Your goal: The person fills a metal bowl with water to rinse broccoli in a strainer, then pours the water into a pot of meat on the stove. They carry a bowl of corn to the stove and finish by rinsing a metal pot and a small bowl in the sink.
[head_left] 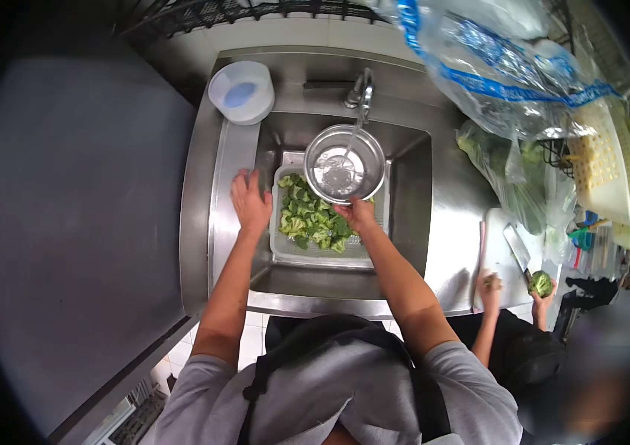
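One metal bowl [376,165] holds water [336,172]; one basket [275,222], broccoli [315,222].

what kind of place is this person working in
Probably a commercial kitchen's prep area: a steel sink holds a basket of cut broccoli, and beside it a co-worker has a knife on a cutting board.
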### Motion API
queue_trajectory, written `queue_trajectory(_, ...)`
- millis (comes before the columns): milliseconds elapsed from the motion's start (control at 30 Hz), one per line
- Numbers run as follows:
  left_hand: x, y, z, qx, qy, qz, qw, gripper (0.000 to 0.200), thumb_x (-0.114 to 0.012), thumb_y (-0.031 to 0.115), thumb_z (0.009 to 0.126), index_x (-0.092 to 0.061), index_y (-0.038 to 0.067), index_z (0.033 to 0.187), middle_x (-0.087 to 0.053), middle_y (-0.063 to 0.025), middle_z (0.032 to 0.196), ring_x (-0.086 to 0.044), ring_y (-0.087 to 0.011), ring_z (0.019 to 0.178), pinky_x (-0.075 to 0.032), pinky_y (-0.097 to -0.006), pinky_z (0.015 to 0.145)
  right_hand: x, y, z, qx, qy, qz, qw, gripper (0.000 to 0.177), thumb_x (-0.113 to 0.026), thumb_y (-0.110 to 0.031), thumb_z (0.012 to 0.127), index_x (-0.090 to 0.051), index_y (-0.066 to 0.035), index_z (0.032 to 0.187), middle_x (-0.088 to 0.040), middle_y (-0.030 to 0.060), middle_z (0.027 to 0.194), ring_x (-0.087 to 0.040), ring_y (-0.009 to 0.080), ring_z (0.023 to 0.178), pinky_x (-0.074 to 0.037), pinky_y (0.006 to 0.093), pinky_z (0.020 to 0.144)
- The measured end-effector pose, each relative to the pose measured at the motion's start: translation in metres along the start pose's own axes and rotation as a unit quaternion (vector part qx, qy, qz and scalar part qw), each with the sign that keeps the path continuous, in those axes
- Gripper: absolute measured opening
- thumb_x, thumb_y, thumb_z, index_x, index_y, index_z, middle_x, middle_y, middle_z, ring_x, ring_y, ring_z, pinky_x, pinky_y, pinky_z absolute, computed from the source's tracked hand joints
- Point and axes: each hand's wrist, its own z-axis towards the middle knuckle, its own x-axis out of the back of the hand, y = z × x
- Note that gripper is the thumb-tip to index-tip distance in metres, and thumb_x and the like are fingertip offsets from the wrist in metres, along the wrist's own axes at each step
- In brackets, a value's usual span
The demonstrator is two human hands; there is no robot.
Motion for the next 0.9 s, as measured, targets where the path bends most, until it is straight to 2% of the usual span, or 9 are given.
queue_trajectory(33,0.006,-0.005,0.000,0.006,0.013,0.066,0.998,0.065,-0.066,0.014,0.079,-0.049,0.008,0.141,-0.033,-0.0207,0.153,-0.032,-0.0392,0.140,-0.030,-0.0548,0.112,0.000,-0.001,0.002,-0.008,-0.008,0.006,1.000,0.028,-0.044,-0.004,0.099,-0.047,0.012,0.121,-0.065,0.0232,0.099,-0.070,0.0320,0.075,-0.066,0.0405,0.064)
queue_trajectory(133,0.004,-0.017,-0.007,0.031,-0.047,0.116,0.992,0.074,-0.064,0.013,0.081,-0.036,0.013,0.150,-0.021,-0.0196,0.158,-0.020,-0.0402,0.146,-0.021,-0.0626,0.114,0.000,0.005,0.008,-0.021,0.031,0.026,0.999,0.028,-0.045,-0.001,0.096,-0.046,0.012,0.121,-0.063,0.0245,0.101,-0.069,0.0344,0.079,-0.065,0.0364,0.063)
queue_trajectory(300,0.002,-0.025,-0.004,0.040,-0.045,0.112,0.992,0.077,-0.063,0.013,0.082,-0.032,0.016,0.152,-0.022,-0.0189,0.158,-0.018,-0.0383,0.147,-0.019,-0.0609,0.115,-0.014,0.008,0.008,0.003,0.065,0.038,0.997,0.028,-0.047,0.000,0.093,-0.048,0.011,0.119,-0.061,0.0251,0.101,-0.067,0.0359,0.082,-0.065,0.0332,0.062)
queue_trajectory(467,0.005,-0.026,-0.006,0.039,-0.039,0.091,0.994,0.075,-0.063,0.013,0.081,-0.035,0.016,0.151,-0.024,-0.0178,0.157,-0.019,-0.0365,0.147,-0.018,-0.0594,0.115,-0.002,0.015,0.019,-0.028,0.094,0.084,0.992,0.015,-0.051,0.000,0.092,-0.050,0.008,0.105,-0.059,0.0196,0.095,-0.061,0.0277,0.070,-0.061,0.0284,0.056)
queue_trajectory(567,0.004,-0.030,-0.007,0.041,-0.031,0.084,0.995,0.074,-0.063,0.014,0.081,-0.037,0.017,0.150,-0.025,-0.0167,0.157,-0.020,-0.0354,0.147,-0.019,-0.0584,0.115,-0.002,0.014,0.013,-0.053,0.072,0.086,0.992,0.014,-0.050,0.001,0.092,-0.050,0.007,0.105,-0.058,0.0186,0.095,-0.060,0.0262,0.070,-0.059,0.0280,0.053)
queue_trajectory(600,0.004,-0.030,-0.006,0.040,-0.027,0.086,0.995,0.074,-0.063,0.014,0.081,-0.037,0.017,0.150,-0.025,-0.0162,0.156,-0.020,-0.0351,0.147,-0.020,-0.0581,0.115,-0.002,0.016,0.013,-0.039,0.095,0.087,0.991,0.014,-0.049,0.001,0.093,-0.050,0.006,0.105,-0.058,0.0179,0.095,-0.059,0.0251,0.070,-0.056,0.0279,0.050)
queue_trajectory(700,0.002,-0.033,-0.006,0.042,-0.019,0.078,0.996,0.073,-0.064,0.014,0.080,-0.039,0.018,0.149,-0.026,-0.0151,0.156,-0.020,-0.0342,0.147,-0.019,-0.0572,0.115,-0.001,0.018,0.017,-0.018,0.089,0.061,0.994,0.013,-0.048,0.000,0.094,-0.051,0.005,0.106,-0.058,0.0174,0.095,-0.059,0.0246,0.070,-0.054,0.0278,0.048)
queue_trajectory(900,0.005,-0.027,-0.004,0.049,-0.019,0.061,0.997,0.074,-0.065,0.013,0.079,-0.040,0.020,0.149,-0.026,-0.0145,0.156,-0.021,-0.0334,0.147,-0.019,-0.0565,0.116,-0.007,0.007,0.009,-0.020,0.075,0.016,0.997,0.016,-0.049,-0.005,0.096,-0.051,0.003,0.110,-0.061,0.0157,0.088,-0.062,0.0243,0.067,-0.057,0.0346,0.054)
